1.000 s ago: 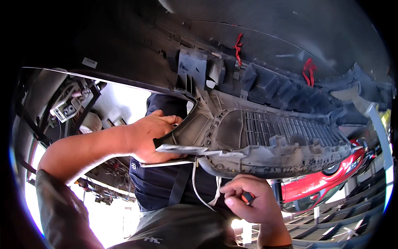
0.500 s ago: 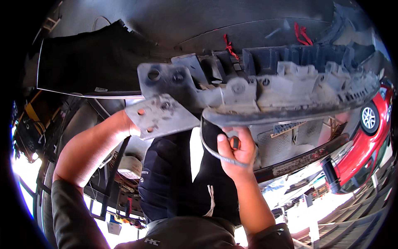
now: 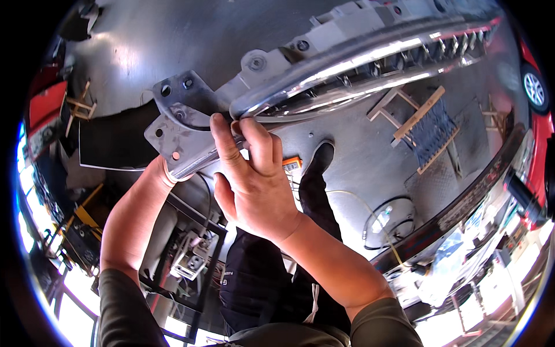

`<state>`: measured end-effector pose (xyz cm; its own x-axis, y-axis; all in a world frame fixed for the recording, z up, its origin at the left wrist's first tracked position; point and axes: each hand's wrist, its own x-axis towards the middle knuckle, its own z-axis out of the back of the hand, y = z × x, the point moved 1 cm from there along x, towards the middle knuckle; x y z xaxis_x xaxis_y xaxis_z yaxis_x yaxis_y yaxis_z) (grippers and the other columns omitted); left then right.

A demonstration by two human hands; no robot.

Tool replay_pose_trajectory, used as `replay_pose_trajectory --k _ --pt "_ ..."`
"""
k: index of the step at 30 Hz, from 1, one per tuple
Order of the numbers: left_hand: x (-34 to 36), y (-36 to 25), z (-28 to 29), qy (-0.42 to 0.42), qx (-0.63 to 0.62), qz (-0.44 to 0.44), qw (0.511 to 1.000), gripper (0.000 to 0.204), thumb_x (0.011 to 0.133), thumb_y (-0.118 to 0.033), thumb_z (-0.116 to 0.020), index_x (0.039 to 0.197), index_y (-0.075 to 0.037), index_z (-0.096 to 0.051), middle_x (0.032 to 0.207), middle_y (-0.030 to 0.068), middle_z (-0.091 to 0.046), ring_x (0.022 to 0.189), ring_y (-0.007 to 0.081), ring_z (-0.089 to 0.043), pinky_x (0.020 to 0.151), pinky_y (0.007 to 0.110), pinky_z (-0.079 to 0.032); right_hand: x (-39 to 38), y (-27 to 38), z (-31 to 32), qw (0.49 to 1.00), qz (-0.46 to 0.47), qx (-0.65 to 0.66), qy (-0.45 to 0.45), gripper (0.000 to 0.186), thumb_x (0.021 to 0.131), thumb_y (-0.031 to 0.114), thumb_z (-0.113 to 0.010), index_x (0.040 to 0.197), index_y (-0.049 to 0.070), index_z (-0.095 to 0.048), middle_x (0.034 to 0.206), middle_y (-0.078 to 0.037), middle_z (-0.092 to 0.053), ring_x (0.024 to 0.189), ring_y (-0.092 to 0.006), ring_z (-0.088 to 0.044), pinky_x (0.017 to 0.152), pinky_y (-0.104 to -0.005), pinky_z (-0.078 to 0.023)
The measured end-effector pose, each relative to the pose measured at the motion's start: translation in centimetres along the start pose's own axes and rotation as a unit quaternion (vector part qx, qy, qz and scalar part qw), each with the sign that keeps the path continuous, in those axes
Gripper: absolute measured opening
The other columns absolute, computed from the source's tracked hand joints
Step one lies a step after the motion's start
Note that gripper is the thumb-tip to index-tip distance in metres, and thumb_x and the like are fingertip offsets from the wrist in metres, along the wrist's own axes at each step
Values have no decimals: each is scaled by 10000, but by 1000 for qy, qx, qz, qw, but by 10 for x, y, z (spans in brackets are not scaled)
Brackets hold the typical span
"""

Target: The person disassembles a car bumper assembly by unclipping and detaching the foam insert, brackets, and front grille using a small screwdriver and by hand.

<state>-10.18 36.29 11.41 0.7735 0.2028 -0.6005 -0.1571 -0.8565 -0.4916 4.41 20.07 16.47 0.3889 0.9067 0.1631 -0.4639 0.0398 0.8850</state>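
A long grey car grille (image 3: 347, 75) with chrome strips slants from the middle up to the far right. At its left end are flat plates with round holes, one being a pale mounting plate (image 3: 180, 137). My left hand (image 3: 166, 169) grips this plate's lower left end, and its fingers are hidden behind the plate. My right hand (image 3: 254, 182) reaches across to the grille's left end, its thumb apart and its fingers stretched out. Its fingertips touch the edge beside the plate. Nothing shows in the right palm, which faces away.
A wooden folding stool (image 3: 425, 130) with dark webbing stands on the grey floor. Nearby are a wire hoop (image 3: 390, 222) and an orange device (image 3: 292, 163). A black panel (image 3: 110, 139) lies at left, a dark metal frame (image 3: 214, 272) below it. A red car (image 3: 535, 87) is at right.
The grille has tilted up at its right end, showing its chrome side. My right hand has moved left and up to its left end. The grey strip around that hand is no longer visible.
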Motion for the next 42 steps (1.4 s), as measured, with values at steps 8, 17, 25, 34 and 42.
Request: replay_pose_trajectory --k 8,17,25,34,42 --pt "0 -4 -5 149 206 -66 965 1117 842 -737 -809 1634 -41 -440 1635 188 -527 1492 333 -532 1271 495 -397 -33 26 -7 999 14 3 -44 704 829 30 -705 1524 23 -593 1453 -190 -558 1196 -386 -591 1092 -471 -501" --pt "-3 -3 2 131 153 -26 979 672 1008 -347 -804 1552 -33 -565 1547 135 -626 1395 231 -620 1206 390 -495 9 30 2 996 -12 -77 36 766 861 84 -728 1586 -15 -502 1395 -185 -530 1146 -355 -564 1045 -457 -488" --pt "-2 1 5 183 129 -75 972 506 1069 -210 -708 1541 -68 -590 1546 98 -619 1377 206 -619 1185 374 -503 15 34 -2 987 -15 -142 76 797 872 124 -718 1595 -77 -451 1594 -266 -485 1303 -379 -574 1098 -466 -450" --pt "-3 12 -9 209 12 -63 976 710 825 -422 -947 1361 -46 -675 1285 90 -719 1201 221 -679 1070 392 -556 24 12 14 997 7 -32 74 759 844 86 -751 1543 -69 -501 1272 -189 -582 1124 -350 -591 1059 -455 -474" --pt "-11 10 -16 88 62 -107 988 505 880 -188 -850 1326 -46 -660 1290 98 -697 1175 207 -686 994 387 -597 46 1 18 997 44 55 12 466 827 140 -770 1257 -24 -696 962 -131 -604 824 -320 -627 755 -426 -553"
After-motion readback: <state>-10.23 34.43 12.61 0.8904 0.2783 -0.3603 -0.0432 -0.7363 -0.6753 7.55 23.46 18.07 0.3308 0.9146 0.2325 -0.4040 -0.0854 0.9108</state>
